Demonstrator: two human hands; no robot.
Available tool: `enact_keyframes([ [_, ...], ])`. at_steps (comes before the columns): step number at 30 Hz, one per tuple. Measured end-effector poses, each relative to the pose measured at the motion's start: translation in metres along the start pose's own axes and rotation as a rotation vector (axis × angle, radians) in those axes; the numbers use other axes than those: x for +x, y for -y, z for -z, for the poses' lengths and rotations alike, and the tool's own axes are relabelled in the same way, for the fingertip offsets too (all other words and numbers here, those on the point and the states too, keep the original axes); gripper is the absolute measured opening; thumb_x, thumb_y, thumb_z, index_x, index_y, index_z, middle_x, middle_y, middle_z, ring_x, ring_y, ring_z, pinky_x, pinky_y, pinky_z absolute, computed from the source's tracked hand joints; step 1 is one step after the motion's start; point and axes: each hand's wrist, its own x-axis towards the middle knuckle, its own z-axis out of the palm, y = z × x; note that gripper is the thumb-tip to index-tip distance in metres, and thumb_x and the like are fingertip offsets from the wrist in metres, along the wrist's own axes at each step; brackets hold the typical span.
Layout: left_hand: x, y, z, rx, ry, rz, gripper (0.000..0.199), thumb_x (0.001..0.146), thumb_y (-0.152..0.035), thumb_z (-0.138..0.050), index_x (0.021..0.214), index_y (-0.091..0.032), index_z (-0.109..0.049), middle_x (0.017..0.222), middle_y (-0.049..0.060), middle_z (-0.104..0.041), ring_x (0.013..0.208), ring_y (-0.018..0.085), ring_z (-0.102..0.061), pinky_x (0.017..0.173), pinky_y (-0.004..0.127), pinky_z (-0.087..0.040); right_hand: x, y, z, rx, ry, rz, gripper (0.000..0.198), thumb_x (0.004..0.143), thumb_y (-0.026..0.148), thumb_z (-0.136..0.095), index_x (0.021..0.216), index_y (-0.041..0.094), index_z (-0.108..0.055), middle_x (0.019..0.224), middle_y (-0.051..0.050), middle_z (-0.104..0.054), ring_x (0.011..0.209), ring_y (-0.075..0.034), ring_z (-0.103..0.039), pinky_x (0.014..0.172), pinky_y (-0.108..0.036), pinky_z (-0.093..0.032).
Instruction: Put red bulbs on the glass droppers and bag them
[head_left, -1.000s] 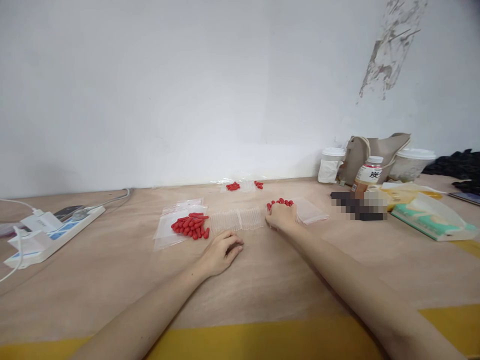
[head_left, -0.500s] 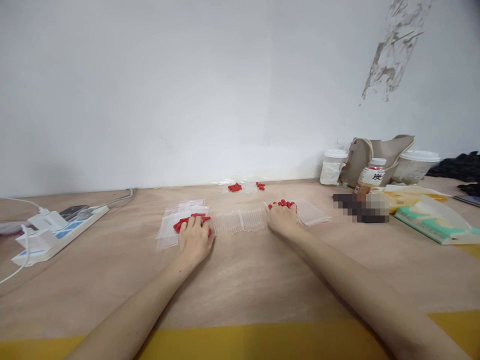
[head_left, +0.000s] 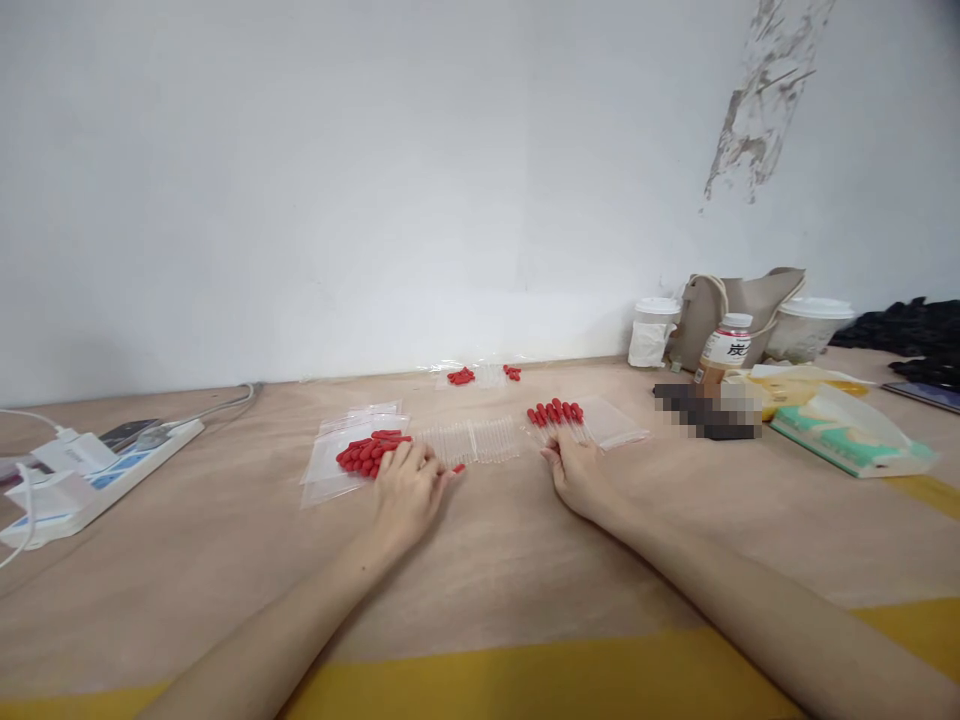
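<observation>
My left hand (head_left: 411, 492) is closed, with a red rubber bulb (head_left: 459, 468) sticking out at its thumb and fingertips. Beside its knuckles, a pile of similar red bulbs (head_left: 364, 455) lies on clear zip bags (head_left: 324, 465). Between my hands runs a row of thin clear tubes (head_left: 472, 440). My right hand (head_left: 581, 475) rests with curled fingers at the lower ends of several red-bulbed droppers (head_left: 555, 411), which lie side by side on more clear bags (head_left: 616, 420). Whatever its fingertips hold is hidden.
By the wall lies clear plastic with small red pieces (head_left: 461, 376). A power strip (head_left: 150, 460) with cables is at left. On the right stand a lidded cup (head_left: 652, 332), a bottle (head_left: 724, 350), a bag (head_left: 742, 300) and a tissue pack (head_left: 847, 435).
My left hand has moved right off the pile, a red bulb now showing at its fingertips. My right hand has drawn back toward me, uncovering the red-bulbed droppers. The view has shifted slightly.
</observation>
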Motion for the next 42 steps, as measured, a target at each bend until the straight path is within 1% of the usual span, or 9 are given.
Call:
enact_keyframes([
  [3, -0.004, -0.011, -0.009, -0.253, 0.081, 0.006, 0.024, 0.084, -0.032, -0.047, 0.071, -0.017, -0.061, 0.076, 0.005, -0.056, 0.078, 0.021, -0.051, 0.068, 0.035, -0.035, -0.002, 0.004, -0.002, 0.121, 0.012, -0.003, 0.017, 0.085, 0.02, -0.035, 0.09, 0.015, -0.05, 0.071, -0.006, -0.06, 0.065, -0.019, -0.054, 0.065, -0.032, -0.033],
  [6, -0.007, -0.012, -0.017, -0.457, 0.131, 0.081, 0.025, 0.086, -0.033, -0.045, 0.078, -0.016, -0.061, 0.075, 0.003, -0.057, 0.069, 0.017, -0.053, 0.065, 0.03, -0.039, -0.005, 0.007, -0.005, 0.158, 0.035, 0.031, 0.023, 0.085, 0.015, -0.034, 0.1, 0.015, -0.051, 0.085, -0.008, -0.064, 0.079, -0.02, -0.057, 0.073, -0.034, -0.035],
  [9, -0.007, -0.009, -0.021, -0.57, 0.148, 0.061, 0.022, 0.083, -0.035, -0.05, 0.087, -0.018, -0.064, 0.083, 0.003, -0.058, 0.071, 0.015, -0.055, 0.065, 0.027, -0.042, -0.006, 0.009, -0.005, 0.148, 0.064, 0.069, 0.024, 0.085, 0.013, -0.034, 0.1, 0.016, -0.053, 0.096, -0.008, -0.063, 0.086, -0.018, -0.057, 0.078, -0.035, -0.033],
  [12, -0.006, -0.009, -0.022, -0.591, 0.155, 0.013, 0.018, 0.081, -0.033, -0.054, 0.083, -0.021, -0.067, 0.086, 0.003, -0.059, 0.078, 0.016, -0.056, 0.069, 0.027, -0.043, -0.007, 0.011, -0.002, 0.159, 0.092, 0.086, 0.021, 0.086, 0.016, -0.034, 0.094, 0.017, -0.053, 0.092, -0.006, -0.063, 0.083, -0.017, -0.057, 0.077, -0.033, -0.033],
  [16, -0.005, -0.013, -0.023, -0.618, 0.127, 0.055, 0.016, 0.083, -0.028, -0.05, 0.084, -0.02, -0.064, 0.085, 0.003, -0.061, 0.081, 0.018, -0.056, 0.074, 0.03, -0.041, -0.008, 0.017, 0.004, 0.197, 0.128, 0.134, 0.021, 0.088, 0.021, -0.032, 0.087, 0.019, -0.052, 0.085, -0.003, -0.062, 0.079, -0.015, -0.055, 0.077, -0.032, -0.031],
  [23, -0.006, -0.02, -0.02, -0.633, 0.149, 0.116, 0.013, 0.086, -0.029, -0.045, 0.09, -0.021, -0.053, 0.088, 0.001, -0.063, 0.086, 0.02, -0.055, 0.08, 0.035, -0.036, -0.012, 0.028, 0.002, 0.235, 0.162, 0.249, 0.018, 0.089, 0.02, -0.032, 0.086, 0.02, -0.05, 0.083, 0.0, -0.061, 0.075, -0.012, -0.053, 0.079, -0.032, -0.027],
  [30, -0.004, -0.022, -0.018, -0.763, 0.165, 0.106, 0.013, 0.085, -0.028, -0.046, 0.089, -0.017, -0.053, 0.088, 0.004, -0.061, 0.085, 0.019, -0.055, 0.076, 0.031, -0.04, -0.011, 0.028, -0.001, 0.209, 0.198, 0.274, 0.017, 0.088, 0.021, -0.034, 0.085, 0.02, -0.051, 0.081, 0.0, -0.062, 0.073, -0.011, -0.054, 0.078, -0.031, -0.026],
  [36, -0.005, -0.023, -0.015, -0.724, 0.224, 0.003, 0.018, 0.087, -0.027, -0.044, 0.083, -0.02, -0.059, 0.079, 0.0, -0.063, 0.079, 0.017, -0.054, 0.076, 0.029, -0.037, -0.009, 0.023, -0.003, 0.226, 0.252, 0.287, 0.021, 0.089, 0.022, -0.037, 0.085, 0.021, -0.057, 0.082, 0.001, -0.065, 0.071, -0.01, -0.054, 0.077, -0.031, -0.025],
  [42, -0.006, -0.024, -0.013, -0.676, 0.258, -0.088, 0.021, 0.088, -0.028, -0.042, 0.084, -0.022, -0.062, 0.078, -0.002, -0.064, 0.079, 0.015, -0.054, 0.081, 0.032, -0.031, -0.003, 0.019, 0.0, 0.2, 0.312, 0.297, 0.022, 0.087, 0.027, -0.041, 0.081, 0.024, -0.061, 0.079, 0.003, -0.066, 0.069, -0.01, -0.053, 0.079, -0.032, -0.023],
])
